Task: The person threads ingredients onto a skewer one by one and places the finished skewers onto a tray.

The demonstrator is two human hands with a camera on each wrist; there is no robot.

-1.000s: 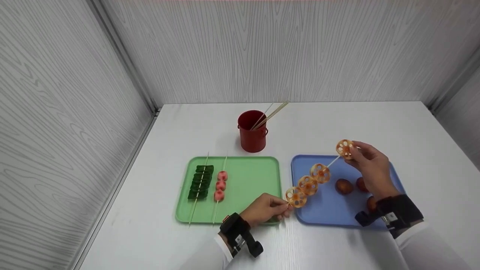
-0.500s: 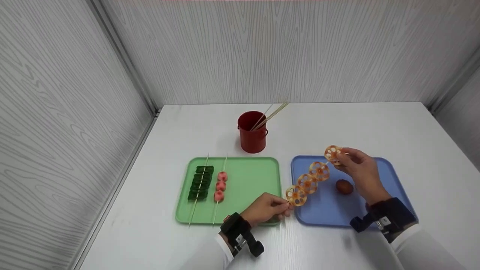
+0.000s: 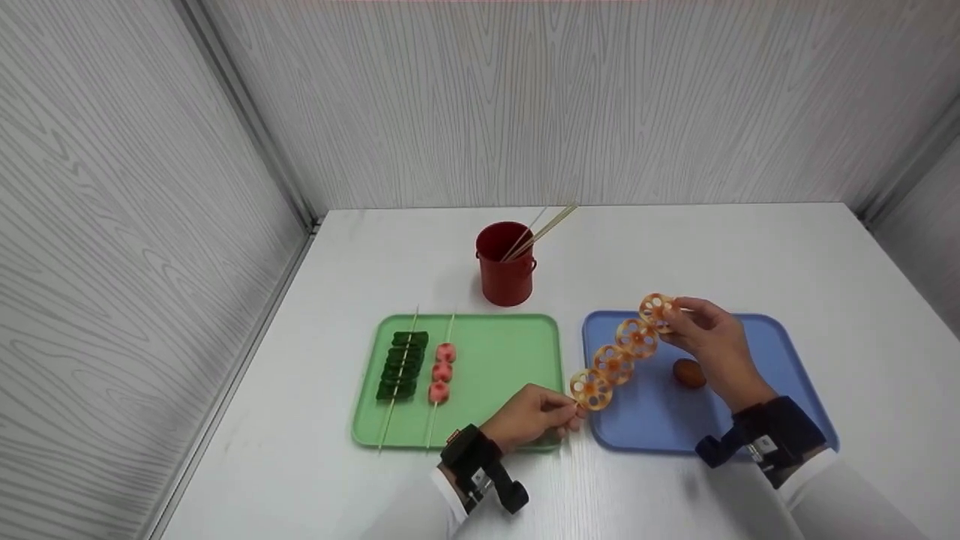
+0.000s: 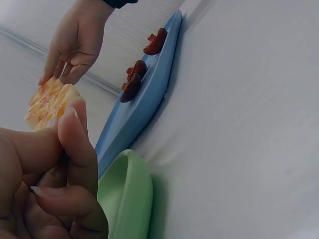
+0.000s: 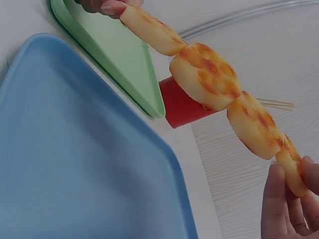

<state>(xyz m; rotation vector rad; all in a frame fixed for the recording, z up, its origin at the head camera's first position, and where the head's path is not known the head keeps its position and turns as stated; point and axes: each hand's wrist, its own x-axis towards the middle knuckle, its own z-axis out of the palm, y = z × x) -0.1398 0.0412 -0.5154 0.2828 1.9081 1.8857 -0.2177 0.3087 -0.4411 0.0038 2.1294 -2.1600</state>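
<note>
Several browned lotus root slices [image 3: 613, 364] sit in a slanting row on one skewer, above the left part of the blue tray [image 3: 637, 435]. At the row's lower end my left hand [image 3: 529, 417] pinches the skewer between thumb and fingers, close against the lowest slice. My right hand [image 3: 716, 346] pinches the topmost lotus root slice [image 3: 657, 312] by its edge; that slice touches the one below it. In the right wrist view the lotus root slices [image 5: 205, 74] stretch from one hand to the other. The skewer itself is almost wholly hidden by slices and fingers.
A green tray [image 3: 517, 330] at left bears a skewer of dark green pieces [image 3: 402, 365] and one of pink pieces [image 3: 442, 372]. Behind stands a red bucket [image 3: 506, 281] with bare skewers [image 3: 551, 225]. Brown mushroom-like pieces [image 4: 155, 42] lie on the blue tray.
My right hand has moved left and slightly down, bringing the top lotus root slice along the skewer against the others. My left hand has stayed nearly still.
</note>
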